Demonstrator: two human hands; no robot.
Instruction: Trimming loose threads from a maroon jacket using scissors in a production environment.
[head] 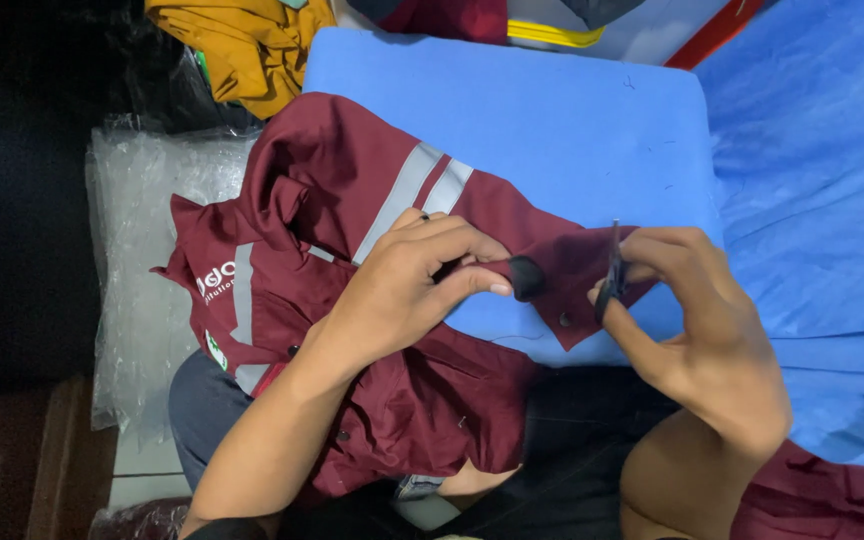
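A maroon work shirt (352, 190) with grey reflective stripes lies across my lap and a blue padded surface (562, 110). My left hand (407, 285) pinches the shirt's cuff near a black patch (526, 277), holding the fabric taut. My right hand (702, 320) holds small black thread snips (612, 275) upright, their tip at the edge of the cuff. A dark button sits on the cuff just below, between the two hands.
A clear plastic bag (142, 260) lies to the left. Mustard-yellow clothing (247, 45) is piled at the top left. Blue cloth (832, 200) covers the right side. More maroon fabric (832, 495) shows at the bottom right.
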